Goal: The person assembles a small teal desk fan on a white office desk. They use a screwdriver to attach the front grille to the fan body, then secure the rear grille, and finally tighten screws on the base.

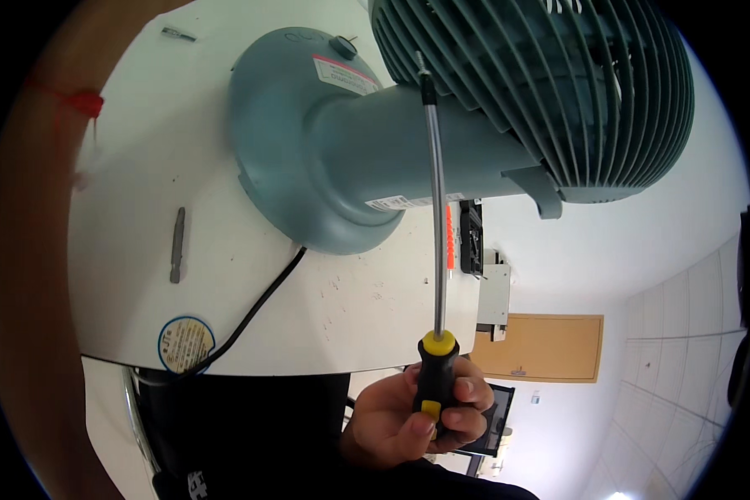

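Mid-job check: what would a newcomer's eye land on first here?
The big grey-green fan, across the upper middle and right. Next, the long-shafted screwdriver in the right hand, running up from lower centre in front of the fan. Then the bright red cord on the left arm, at far left.

You are gripping a screwdriver in your right hand by the near edge of the white table, its shaft passing in front of the grey-green fan. A grey bit is lying between fan and left forearm; a blue-rimmed disc is sitting at the near edge, a black cable crossing its rim.
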`<state>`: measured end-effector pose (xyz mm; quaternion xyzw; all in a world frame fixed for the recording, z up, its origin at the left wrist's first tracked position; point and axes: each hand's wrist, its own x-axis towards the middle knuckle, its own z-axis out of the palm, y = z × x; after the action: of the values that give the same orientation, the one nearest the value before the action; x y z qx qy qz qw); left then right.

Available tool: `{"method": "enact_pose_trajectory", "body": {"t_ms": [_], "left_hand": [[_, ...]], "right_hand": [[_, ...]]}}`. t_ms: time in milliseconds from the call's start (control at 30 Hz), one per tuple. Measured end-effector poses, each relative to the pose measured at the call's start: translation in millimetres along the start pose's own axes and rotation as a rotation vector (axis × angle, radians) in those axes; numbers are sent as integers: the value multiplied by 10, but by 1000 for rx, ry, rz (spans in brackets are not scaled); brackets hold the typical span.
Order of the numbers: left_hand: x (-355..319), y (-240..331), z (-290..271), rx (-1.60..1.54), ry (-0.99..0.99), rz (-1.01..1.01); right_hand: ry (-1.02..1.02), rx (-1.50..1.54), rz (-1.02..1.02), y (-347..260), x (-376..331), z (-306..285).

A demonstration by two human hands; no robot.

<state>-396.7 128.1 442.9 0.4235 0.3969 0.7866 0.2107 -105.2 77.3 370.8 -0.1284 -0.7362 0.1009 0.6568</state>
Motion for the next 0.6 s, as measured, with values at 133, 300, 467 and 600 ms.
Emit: {"method": "enact_pose_trajectory", "body": {"t_ms": [133, 300, 467, 600], "left_hand": [[-35, -46, 74, 26, -36, 13], [27, -43, 145, 55, -82, 58], [60, 0, 176, 99, -99, 66], [83, 16, 93, 115, -50, 59]], "right_hand": [[62, -10, 66, -3, -137, -5], [25, -101, 58, 4, -242, 5], [-169, -122, 57, 8, -126, 46], [-45, -23, -113, 111, -55, 189]]}}
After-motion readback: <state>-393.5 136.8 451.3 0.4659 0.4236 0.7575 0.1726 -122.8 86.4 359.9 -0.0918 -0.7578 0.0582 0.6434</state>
